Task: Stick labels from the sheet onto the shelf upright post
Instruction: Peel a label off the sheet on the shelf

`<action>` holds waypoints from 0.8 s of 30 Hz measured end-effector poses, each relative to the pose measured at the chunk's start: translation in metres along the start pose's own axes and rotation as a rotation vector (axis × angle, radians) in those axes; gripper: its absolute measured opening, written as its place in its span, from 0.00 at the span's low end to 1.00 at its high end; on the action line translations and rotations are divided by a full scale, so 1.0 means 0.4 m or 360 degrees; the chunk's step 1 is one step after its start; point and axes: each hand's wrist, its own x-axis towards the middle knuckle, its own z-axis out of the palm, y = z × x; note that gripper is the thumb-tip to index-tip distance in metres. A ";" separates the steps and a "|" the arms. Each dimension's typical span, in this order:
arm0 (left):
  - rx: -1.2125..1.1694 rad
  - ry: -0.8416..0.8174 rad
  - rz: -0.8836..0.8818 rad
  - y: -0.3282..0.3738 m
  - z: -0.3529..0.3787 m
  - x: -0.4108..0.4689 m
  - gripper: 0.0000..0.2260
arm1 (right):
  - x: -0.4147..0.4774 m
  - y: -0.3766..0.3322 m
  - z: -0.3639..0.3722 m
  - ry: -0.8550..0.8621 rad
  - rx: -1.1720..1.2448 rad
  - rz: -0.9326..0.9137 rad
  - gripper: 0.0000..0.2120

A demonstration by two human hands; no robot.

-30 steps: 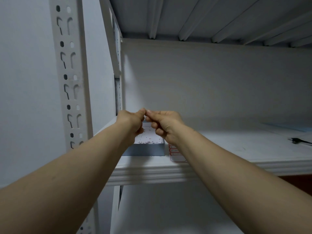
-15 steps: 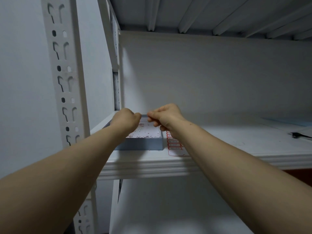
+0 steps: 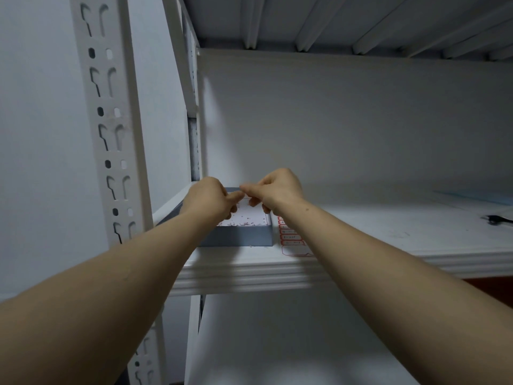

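A white metal shelf [image 3: 388, 234] stands against a pale wall; its slotted upright post [image 3: 111, 120] rises at left. On the shelf, a red-bordered label sheet [image 3: 291, 240] lies beside a grey box [image 3: 238, 236]. Above the box, left hand [image 3: 211, 201] and right hand [image 3: 277, 190] meet fingertip to fingertip, pinched narrow; what they hold is too small to tell.

A white metal shelf [image 3: 361, 262] carries a shallow grey box [image 3: 238, 236] near its left end. Touching the box at its 3 o'clock lies a red-printed label sheet [image 3: 290, 240]. Far toward 3 o'clock rests a small black object [image 3: 497, 219].
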 end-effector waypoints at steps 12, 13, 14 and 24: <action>-0.0050 -0.0060 -0.0032 -0.007 0.012 -0.001 0.09 | 0.006 0.013 0.015 0.0014 -0.0289 0.0027 0.15; -0.0078 -0.0044 -0.0018 -0.006 0.011 -0.003 0.07 | 0.006 0.013 0.014 -0.0011 -0.0264 0.0018 0.12; -0.0101 -0.0040 -0.0018 -0.004 0.008 -0.005 0.07 | 0.005 0.013 0.014 -0.0039 -0.0236 0.0009 0.10; -0.0018 0.0074 -0.0102 -0.005 0.009 -0.008 0.10 | -0.005 0.019 -0.001 0.0034 -0.0206 -0.0024 0.08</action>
